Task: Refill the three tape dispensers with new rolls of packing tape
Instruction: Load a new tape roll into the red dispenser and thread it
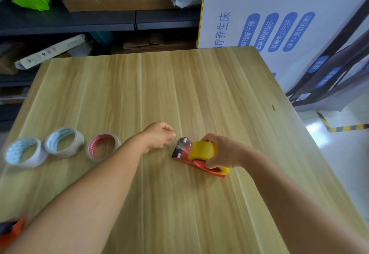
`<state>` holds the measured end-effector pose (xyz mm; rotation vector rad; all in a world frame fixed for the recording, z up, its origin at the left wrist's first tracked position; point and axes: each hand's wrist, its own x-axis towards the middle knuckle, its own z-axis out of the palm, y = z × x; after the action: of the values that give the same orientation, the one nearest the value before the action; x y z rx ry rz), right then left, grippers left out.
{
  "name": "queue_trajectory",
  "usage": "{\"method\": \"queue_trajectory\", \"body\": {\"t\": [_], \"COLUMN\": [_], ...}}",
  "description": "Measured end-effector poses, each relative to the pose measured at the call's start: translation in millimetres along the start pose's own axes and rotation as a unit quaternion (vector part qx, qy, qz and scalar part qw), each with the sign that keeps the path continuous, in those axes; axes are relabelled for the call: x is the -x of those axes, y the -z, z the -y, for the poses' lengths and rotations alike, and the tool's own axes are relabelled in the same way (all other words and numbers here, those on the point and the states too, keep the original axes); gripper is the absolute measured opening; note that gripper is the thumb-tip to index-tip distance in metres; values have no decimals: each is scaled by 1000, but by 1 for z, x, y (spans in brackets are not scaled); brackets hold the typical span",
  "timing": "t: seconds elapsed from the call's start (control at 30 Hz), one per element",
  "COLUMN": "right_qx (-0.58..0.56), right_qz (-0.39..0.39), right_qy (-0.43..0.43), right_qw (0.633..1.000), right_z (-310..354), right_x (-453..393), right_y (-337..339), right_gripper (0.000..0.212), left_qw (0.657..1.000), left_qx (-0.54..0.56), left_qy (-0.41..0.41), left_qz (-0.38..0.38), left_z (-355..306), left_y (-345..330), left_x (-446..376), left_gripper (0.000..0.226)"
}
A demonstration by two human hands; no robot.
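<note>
Left fingers (169, 134): pinched nearly closed on what looks like the free end of clear tape, just left of the dispenser's far-left nose; the strip itself is faint and hard to trace.
Right fingers (211, 163): wrapped closed around the yellow roll (202, 149) and the body of the red dispenser (191, 161), pinning both to the tabletop (179, 86).
Dispenser position: right of centre on the near half of the tabletop, lying between the two hands.
Long axis: runs from far-left, where the roller and blade end sits, to near-right, where the handle end shows under the right hand (223, 151).
Key relation: the tape end lies straight off the nose end, toward the left hand (157, 136); that hand is the nearer one to the blade, so the pull would likely go along the axis, away from the roll.
Spare rolls: red-cored roll (102, 146) and two pale rolls (63, 141) (25, 152), in a row at near left, well apart from the dispenser.
Other dispenser: an orange shape (12, 231) at the near-left edge, too cropped to be sure.
Progress, as judged: first refill under way, threading step.
</note>
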<state>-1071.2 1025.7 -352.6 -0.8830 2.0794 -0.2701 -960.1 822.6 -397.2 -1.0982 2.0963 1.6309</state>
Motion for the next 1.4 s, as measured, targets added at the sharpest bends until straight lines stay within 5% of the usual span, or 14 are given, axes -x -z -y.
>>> {"method": "queue_trajectory", "body": {"t": [0.17, 0.3, 0.5, 0.93, 1.13, 1.4], "right_qx": [150, 288, 221, -29, -15, 65], "right_qz": [2, -70, -97, -189, -151, -139], "right_qy": [-27, -13, 1, 60, 19, 19], "right_qw": [988, 955, 970, 980, 988, 988], "right_z": [22, 42, 35, 9, 17, 38], "right_x": [-4, -11, -17, -9, -9, -17], "right_y": [2, -18, -20, -6, -1, 4], "right_gripper": [64, 45, 31, 53, 70, 92], "left_qw": [998, 998, 1000, 986, 961, 950], "left_qx": [25, 27, -6, -57, -197, -243], "left_qy": [41, 42, 8, -77, -127, -138], "left_qz": [48, 37, 25, -135, -147, -139], "left_z": [5, 9, 2, -27, -64, -79], "left_y": [-4, -11, -8, 6, 22, 27], "left_x": [-5, -7, -6, 2, 20, 36], "left_gripper": [13, 13, 18, 15, 21, 21]}}
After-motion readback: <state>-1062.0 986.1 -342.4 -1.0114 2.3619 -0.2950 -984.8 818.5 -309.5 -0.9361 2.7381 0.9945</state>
